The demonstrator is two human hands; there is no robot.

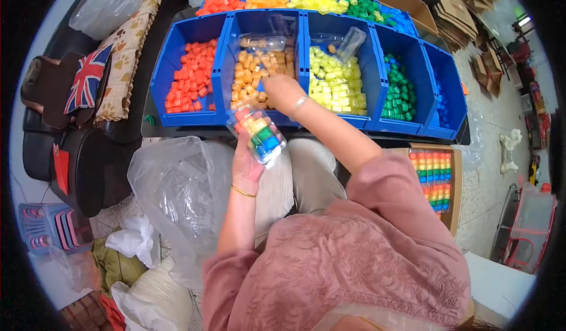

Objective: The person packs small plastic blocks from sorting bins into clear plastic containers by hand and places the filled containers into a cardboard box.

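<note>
My left hand (247, 169) holds a clear plastic package (257, 133) in front of the blue bins. Red, yellow, green and blue pieces show inside it. My right hand (284, 94) reaches into the blue bin of orange pieces (250, 74), its fingers down among them and partly hidden, so what they hold cannot be made out. To the left stands a bin of red pieces (191, 77). On the right are bins of yellow pieces (336, 83), green pieces (401, 92) and blue pieces (441, 110). Clear empty packages lie in the orange and yellow bins.
More coloured pieces fill a row of bins behind. A cardboard box (455, 189) of filled packages stands at the right. A large clear plastic bag (177, 189) lies left of my lap. Flattened cardboard (451, 18) is stacked at the back right.
</note>
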